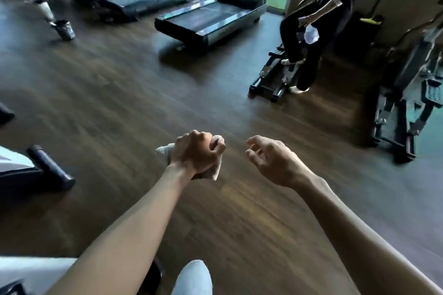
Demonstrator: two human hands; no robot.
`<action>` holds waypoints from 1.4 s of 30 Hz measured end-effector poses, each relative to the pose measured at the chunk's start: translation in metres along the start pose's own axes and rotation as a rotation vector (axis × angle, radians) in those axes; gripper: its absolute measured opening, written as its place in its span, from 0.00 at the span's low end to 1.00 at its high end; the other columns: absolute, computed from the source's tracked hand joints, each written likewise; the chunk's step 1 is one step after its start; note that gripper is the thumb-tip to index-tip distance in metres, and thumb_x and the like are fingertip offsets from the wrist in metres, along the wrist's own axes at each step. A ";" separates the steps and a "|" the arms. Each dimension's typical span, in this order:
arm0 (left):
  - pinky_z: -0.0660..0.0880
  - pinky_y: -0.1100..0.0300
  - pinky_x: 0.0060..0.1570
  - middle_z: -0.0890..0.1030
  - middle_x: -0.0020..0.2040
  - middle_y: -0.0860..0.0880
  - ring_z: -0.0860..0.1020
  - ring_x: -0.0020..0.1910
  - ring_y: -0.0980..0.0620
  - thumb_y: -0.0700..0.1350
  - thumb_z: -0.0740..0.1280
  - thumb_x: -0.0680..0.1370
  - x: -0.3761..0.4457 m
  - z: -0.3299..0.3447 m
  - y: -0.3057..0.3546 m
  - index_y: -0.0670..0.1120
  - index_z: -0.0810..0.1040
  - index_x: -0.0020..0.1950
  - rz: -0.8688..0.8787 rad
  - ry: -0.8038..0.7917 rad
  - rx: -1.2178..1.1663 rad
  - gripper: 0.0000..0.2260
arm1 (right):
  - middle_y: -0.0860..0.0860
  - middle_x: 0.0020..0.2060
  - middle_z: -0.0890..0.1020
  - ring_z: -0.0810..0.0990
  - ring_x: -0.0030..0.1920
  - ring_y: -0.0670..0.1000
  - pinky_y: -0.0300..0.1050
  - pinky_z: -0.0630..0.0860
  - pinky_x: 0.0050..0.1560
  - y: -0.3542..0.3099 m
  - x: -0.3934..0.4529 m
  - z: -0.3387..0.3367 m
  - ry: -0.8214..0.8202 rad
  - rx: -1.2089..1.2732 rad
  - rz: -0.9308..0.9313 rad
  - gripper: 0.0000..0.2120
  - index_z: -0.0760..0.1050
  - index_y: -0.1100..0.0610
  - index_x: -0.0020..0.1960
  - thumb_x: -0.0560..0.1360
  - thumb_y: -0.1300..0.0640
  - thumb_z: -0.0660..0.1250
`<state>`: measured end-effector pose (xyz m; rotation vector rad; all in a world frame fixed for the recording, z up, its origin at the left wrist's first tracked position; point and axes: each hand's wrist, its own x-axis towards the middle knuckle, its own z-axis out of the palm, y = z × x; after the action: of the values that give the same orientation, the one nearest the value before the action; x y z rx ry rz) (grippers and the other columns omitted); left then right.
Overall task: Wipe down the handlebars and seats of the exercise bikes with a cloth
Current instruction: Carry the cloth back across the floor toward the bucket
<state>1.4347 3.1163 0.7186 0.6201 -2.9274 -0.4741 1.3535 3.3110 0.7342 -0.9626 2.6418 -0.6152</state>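
Both arms outstretched; left hand [195, 154] fisted around cloth [217, 170]; right hand [271, 163] empty, loosely curled.

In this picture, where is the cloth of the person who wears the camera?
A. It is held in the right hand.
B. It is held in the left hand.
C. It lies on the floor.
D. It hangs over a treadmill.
B: the left hand has its fingers curled round the cloth, whose ends stick out on both sides, while the right hand holds nothing.

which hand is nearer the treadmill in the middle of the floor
Roughly even, the left slightly nearer. The left hand, gripping the cloth, is almost straight below the treadmill; the right hand, empty, sits lower right.
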 end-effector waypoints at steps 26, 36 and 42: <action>0.74 0.53 0.49 0.85 0.48 0.43 0.83 0.50 0.40 0.59 0.61 0.79 0.507 -0.064 -0.330 0.47 0.81 0.42 -0.539 0.020 0.110 0.19 | 0.49 0.63 0.77 0.71 0.68 0.52 0.48 0.66 0.67 -0.146 0.695 0.090 -0.155 -0.375 -0.521 0.19 0.72 0.51 0.66 0.80 0.41 0.60; 0.74 0.53 0.47 0.84 0.42 0.44 0.83 0.46 0.39 0.58 0.61 0.78 0.700 -0.099 -0.438 0.49 0.70 0.30 -0.700 0.028 0.050 0.20 | 0.48 0.62 0.77 0.71 0.68 0.53 0.49 0.68 0.67 -0.208 0.938 0.084 -0.245 -0.391 -0.658 0.18 0.71 0.52 0.66 0.81 0.44 0.59; 0.72 0.53 0.46 0.85 0.46 0.43 0.83 0.49 0.39 0.58 0.61 0.78 0.827 -0.117 -0.527 0.49 0.73 0.34 -0.684 0.069 0.089 0.18 | 0.49 0.60 0.78 0.73 0.66 0.53 0.50 0.69 0.65 -0.259 1.097 0.092 -0.227 -0.347 -0.666 0.16 0.73 0.52 0.62 0.80 0.44 0.61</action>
<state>0.9002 2.2863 0.6947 1.6191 -2.6116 -0.3611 0.7122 2.3818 0.6684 -1.9163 2.2339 -0.1422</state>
